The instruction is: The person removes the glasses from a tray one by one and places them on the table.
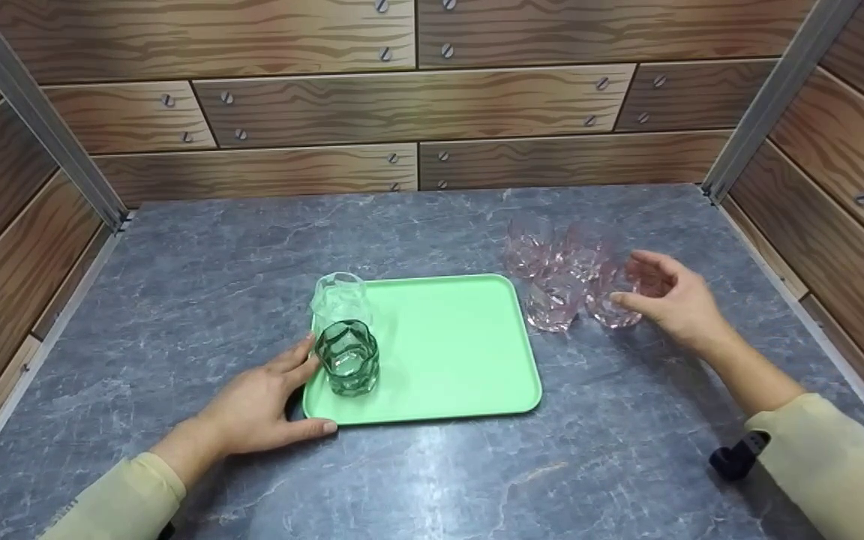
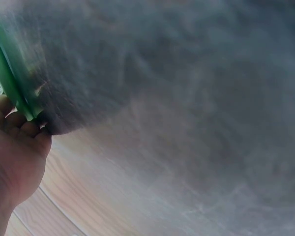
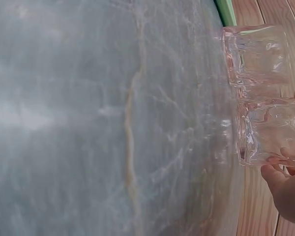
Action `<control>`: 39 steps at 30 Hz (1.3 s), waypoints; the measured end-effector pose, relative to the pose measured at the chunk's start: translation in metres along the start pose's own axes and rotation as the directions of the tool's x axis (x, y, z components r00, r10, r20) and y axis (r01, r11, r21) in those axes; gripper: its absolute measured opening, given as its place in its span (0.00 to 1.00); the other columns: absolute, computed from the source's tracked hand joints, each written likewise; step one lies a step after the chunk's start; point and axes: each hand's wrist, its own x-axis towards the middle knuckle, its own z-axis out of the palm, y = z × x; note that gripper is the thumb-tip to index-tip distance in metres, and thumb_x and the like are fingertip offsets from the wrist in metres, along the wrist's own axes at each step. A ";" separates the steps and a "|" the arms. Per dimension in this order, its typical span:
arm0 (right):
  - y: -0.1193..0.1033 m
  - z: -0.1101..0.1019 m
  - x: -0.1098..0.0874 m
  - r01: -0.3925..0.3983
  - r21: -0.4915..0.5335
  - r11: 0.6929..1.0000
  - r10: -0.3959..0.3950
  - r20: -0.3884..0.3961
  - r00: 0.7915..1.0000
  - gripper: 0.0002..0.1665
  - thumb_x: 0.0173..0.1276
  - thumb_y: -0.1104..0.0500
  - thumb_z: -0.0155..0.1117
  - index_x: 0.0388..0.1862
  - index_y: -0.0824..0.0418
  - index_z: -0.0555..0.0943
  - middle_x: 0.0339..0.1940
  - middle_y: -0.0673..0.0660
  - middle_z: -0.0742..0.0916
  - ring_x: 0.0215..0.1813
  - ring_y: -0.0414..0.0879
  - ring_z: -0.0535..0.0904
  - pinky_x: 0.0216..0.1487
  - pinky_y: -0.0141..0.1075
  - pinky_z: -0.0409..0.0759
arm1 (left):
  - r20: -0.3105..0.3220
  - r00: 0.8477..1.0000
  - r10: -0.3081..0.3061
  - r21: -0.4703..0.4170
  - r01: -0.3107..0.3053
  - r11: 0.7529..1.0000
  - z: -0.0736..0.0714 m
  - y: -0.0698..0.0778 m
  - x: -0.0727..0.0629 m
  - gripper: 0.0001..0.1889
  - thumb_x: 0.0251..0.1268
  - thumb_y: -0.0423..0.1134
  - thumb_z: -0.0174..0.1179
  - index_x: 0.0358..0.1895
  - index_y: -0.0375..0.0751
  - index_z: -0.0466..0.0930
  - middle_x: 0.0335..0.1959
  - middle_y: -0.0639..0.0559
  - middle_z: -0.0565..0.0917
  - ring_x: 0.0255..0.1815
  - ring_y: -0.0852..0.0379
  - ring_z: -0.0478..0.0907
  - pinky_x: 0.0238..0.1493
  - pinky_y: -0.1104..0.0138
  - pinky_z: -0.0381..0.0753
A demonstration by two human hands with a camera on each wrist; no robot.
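Observation:
A light green tray lies on the table. Along its left side stand a clear glass and, nearer, a dark green glass. My left hand rests at the tray's near left corner, thumb along the front rim and fingers by the left rim, close to the green glass. To the right of the tray several pale pink faceted glasses stand bunched together. My right hand holds the nearest right one, a pink glass, between thumb and fingers; its far side is hard to make out.
The grey marbled table is bounded by wood-patterned panels at the back and both sides. Metal posts stand at the back corners. A dark strap piece hangs below the right sleeve.

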 end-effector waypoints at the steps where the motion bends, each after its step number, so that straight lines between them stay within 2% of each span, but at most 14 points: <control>1: 0.001 0.001 0.000 -0.001 -0.001 1.000 0.001 0.004 1.000 0.46 0.67 0.61 0.79 0.78 0.72 0.67 0.70 0.73 0.80 0.55 0.39 0.82 0.53 0.18 0.78 | -0.002 1.000 0.002 0.000 -0.002 1.000 0.000 0.000 0.000 0.58 0.62 0.80 0.59 0.81 0.35 0.64 0.85 0.36 0.54 0.78 0.31 0.65 0.71 0.38 0.74; 13: 0.004 0.005 0.003 -0.008 -0.027 1.000 0.009 0.008 1.000 0.47 0.66 0.60 0.80 0.79 0.71 0.67 0.69 0.72 0.81 0.54 0.41 0.82 0.51 0.18 0.78 | -0.005 1.000 0.006 0.004 -0.006 1.000 0.001 -0.001 0.000 0.58 0.62 0.80 0.58 0.81 0.35 0.65 0.85 0.36 0.54 0.78 0.31 0.66 0.71 0.38 0.74; 23: 0.010 0.005 0.005 -0.015 -0.030 0.999 0.015 0.004 1.000 0.47 0.67 0.63 0.78 0.79 0.73 0.66 0.71 0.74 0.79 0.53 0.33 0.81 0.52 0.17 0.77 | -0.001 1.000 0.003 0.004 -0.003 1.000 0.001 -0.001 0.000 0.58 0.62 0.80 0.59 0.81 0.35 0.65 0.85 0.36 0.54 0.78 0.31 0.65 0.71 0.38 0.74; 33: 0.009 0.004 0.004 -0.010 -0.016 1.000 0.011 0.024 1.000 0.48 0.68 0.64 0.78 0.80 0.74 0.64 0.72 0.75 0.77 0.54 0.31 0.79 0.54 0.18 0.77 | -0.003 1.000 0.001 -0.006 -0.001 1.000 0.001 -0.001 0.000 0.58 0.62 0.80 0.58 0.82 0.35 0.64 0.85 0.35 0.55 0.78 0.31 0.65 0.71 0.38 0.74; 36: 0.008 0.003 0.004 -0.015 -0.035 0.999 0.016 0.038 0.999 0.48 0.68 0.63 0.78 0.81 0.73 0.63 0.73 0.75 0.77 0.57 0.39 0.80 0.52 0.17 0.76 | -0.002 1.000 0.002 -0.007 -0.002 1.000 0.001 -0.001 0.000 0.58 0.62 0.80 0.58 0.81 0.35 0.64 0.85 0.36 0.54 0.78 0.31 0.65 0.71 0.38 0.74; 39: 0.005 0.000 0.003 -0.026 -0.044 0.999 0.029 0.068 0.997 0.51 0.68 0.60 0.78 0.82 0.71 0.61 0.76 0.75 0.74 0.65 0.55 0.79 0.55 0.18 0.76 | 0.004 1.000 -0.001 -0.007 0.001 1.000 0.000 -0.001 0.001 0.58 0.62 0.80 0.58 0.81 0.35 0.64 0.85 0.36 0.54 0.78 0.30 0.64 0.71 0.38 0.73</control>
